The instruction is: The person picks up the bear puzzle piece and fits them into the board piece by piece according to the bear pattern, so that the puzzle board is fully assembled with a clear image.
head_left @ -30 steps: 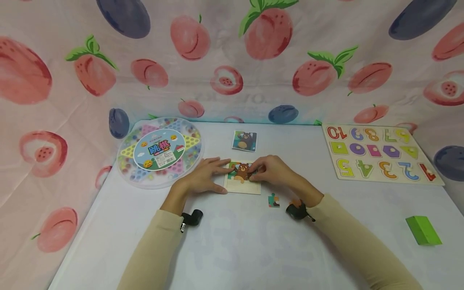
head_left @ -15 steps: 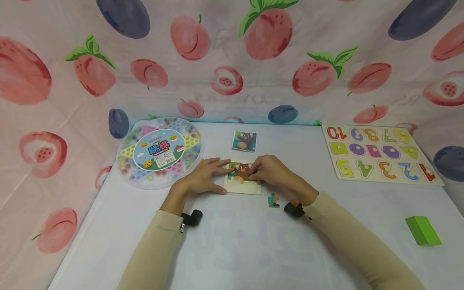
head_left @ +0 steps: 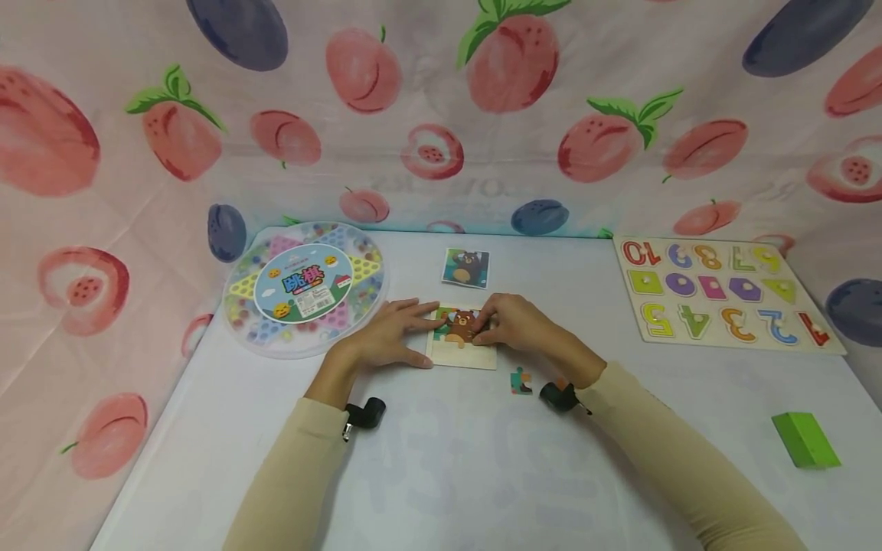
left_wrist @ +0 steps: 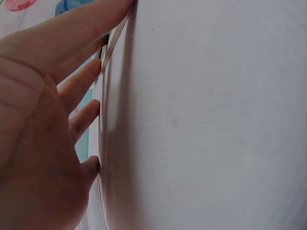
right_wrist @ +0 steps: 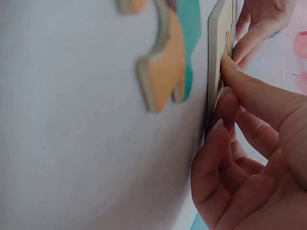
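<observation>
White counter (head_left: pixel 427 467), toward its far edge: my spread left fingers (head_left: pixel 420 324) touch a pale square wooden brown-bear puzzle (head_left: pixel 458 337), lower strip bare; right fingers (head_left: pixel 491 311) pinch its right side.

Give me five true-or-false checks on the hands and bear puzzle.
1. The right hand is at the right side of the puzzle board. True.
2. The left hand makes a fist. False: its fingers are extended.
3. The bear card lies beyond the puzzle board. True.
4. Picture pieces fill the puzzle board's near strip. False: bare wood shows there.
5. The loose teal-and-orange piece lies on the puzzle board. False: it's on the table.
</observation>
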{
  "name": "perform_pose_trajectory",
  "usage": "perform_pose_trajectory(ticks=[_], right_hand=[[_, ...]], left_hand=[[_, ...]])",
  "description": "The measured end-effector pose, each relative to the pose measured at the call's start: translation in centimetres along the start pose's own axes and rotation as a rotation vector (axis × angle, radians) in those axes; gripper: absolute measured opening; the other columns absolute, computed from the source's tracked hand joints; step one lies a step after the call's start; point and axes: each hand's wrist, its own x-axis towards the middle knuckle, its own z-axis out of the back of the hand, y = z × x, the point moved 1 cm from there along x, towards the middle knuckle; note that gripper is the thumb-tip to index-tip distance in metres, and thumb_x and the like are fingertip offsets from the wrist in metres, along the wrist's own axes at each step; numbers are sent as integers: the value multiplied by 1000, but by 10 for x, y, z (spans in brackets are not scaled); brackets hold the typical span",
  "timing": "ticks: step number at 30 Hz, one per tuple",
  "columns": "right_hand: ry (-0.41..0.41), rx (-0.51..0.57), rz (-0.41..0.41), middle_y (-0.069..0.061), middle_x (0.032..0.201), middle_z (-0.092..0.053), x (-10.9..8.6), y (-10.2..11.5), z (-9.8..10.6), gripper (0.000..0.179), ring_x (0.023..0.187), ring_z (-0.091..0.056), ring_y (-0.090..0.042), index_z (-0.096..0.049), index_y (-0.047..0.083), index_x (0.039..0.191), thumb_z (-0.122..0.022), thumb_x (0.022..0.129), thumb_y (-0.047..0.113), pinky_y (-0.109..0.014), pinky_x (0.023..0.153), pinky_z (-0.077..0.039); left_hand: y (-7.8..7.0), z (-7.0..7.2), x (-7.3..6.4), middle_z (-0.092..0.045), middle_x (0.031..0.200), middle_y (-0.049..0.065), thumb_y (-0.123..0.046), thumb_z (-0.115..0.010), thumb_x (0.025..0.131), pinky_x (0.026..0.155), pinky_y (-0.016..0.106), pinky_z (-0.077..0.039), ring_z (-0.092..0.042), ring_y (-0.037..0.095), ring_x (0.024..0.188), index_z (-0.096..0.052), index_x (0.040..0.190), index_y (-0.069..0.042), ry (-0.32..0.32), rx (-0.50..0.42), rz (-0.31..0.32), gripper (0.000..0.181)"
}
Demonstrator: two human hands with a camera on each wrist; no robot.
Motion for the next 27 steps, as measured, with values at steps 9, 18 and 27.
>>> perform_pose_trajectory(ticks=[9, 18, 27], right_hand=[[-2, 34, 22, -10, 111, -70, -1, -3, -1, 14, 107, -63, -25, -78, 12, 97, -81, 87, 21, -44, 98, -53], [34, 106, 64, -9, 119, -66, -11, -10, 2, 18, 91, -55, -18, -76, 14, 106, -78, 91, 24, -28, 78, -47], [72, 107, 84, -7, 127, -68, -22, -13, 9, 28, 99, -62, -18, -75, 17, 116, -77, 91, 28, -34, 89, -53]], left_hand=[[-1, 0, 0, -31, 170, -4, -35, -83, 83, 131, 57, -10, -13, 31, 162, -53, 150, -23, -19, -15, 0, 74], [0, -2, 0, -30, 170, -7, -37, -84, 83, 130, 59, -12, -12, 30, 162, -53, 149, -26, -33, -37, 24, 74], [0, -3, 0, -27, 171, -8, -37, -84, 83, 130, 60, -14, -11, 29, 162, -53, 149, -30, -30, -44, 54, 73]])
